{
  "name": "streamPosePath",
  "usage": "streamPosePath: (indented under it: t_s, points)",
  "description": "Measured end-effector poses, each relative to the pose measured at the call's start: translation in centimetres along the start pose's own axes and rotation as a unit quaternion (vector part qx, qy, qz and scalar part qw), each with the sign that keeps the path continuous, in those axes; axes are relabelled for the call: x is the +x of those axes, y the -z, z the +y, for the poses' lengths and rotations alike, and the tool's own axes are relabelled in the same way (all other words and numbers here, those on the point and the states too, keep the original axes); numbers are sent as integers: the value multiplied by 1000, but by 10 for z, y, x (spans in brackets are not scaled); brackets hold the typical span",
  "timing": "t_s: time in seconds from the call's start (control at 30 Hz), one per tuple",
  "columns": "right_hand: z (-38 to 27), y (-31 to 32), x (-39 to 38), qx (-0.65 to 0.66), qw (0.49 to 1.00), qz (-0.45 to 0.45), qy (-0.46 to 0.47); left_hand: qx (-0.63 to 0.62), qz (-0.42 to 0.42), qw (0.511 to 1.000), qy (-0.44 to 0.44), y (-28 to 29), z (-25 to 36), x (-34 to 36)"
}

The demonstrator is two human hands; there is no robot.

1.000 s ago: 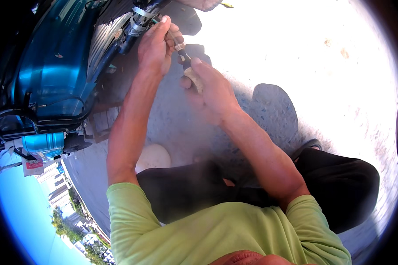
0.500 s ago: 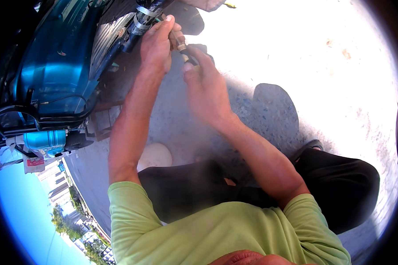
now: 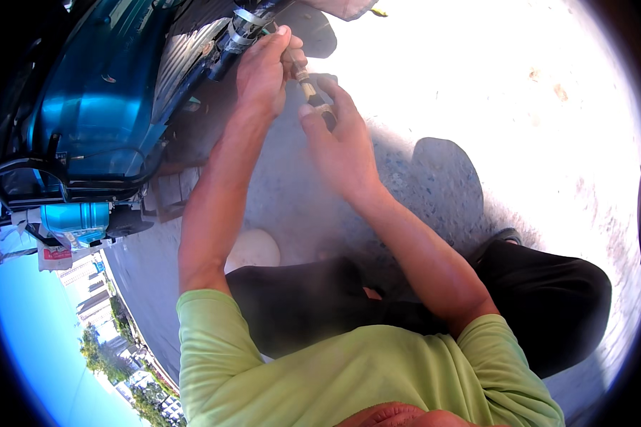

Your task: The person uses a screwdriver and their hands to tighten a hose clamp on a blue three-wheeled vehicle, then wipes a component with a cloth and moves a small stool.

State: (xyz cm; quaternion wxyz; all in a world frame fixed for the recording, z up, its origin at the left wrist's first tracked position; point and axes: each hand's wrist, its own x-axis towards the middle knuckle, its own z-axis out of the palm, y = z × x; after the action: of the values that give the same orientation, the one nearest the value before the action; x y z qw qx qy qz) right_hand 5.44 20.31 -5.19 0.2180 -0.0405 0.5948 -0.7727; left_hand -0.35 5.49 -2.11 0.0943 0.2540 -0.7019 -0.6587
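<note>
A slim rod-like piece [image 3: 309, 89], with tan or brass-coloured sections and a dark lower end, spans the gap between my two hands. My left hand [image 3: 262, 71] is closed around its upper end, thumb up, right beside a dark tube wrapped in silver bands [image 3: 242, 30]. Below and to the right, my right hand [image 3: 345, 146] pinches the dark end between thumb and fingers. The left fingers partly hide the upper end, and the exact kind of the piece cannot be made out.
A shiny blue motor vehicle body [image 3: 85, 107] with a black tubular rack [image 3: 64, 186] fills the left side. A pale round object [image 3: 255, 249] sits on the concrete ground [image 3: 434, 178] near my knee. Bright sunlight washes out the ground at right.
Both hands and the piece appear slightly farther right, as does the vehicle in the view. More of the piece shows, and my right hand sits a little lower along it.
</note>
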Motion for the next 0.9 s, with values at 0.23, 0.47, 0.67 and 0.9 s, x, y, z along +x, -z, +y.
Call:
streamPosePath:
  t_s: [0.23,0.47,0.67,0.9]
  points:
    - [2,23,18,274,937,-109,-187,10,-1,1000,-8,2,-8,4]
    - [25,36,32,576,717,-263,-292,10,-27,999,-20,4,-11,9]
    - [25,-1,9,-93,977,91,170,39,-8,999,7,3,-6,10]
    - [-2,34,22,329,911,-146,-202,6,-5,1000,-21,3,-11,12]
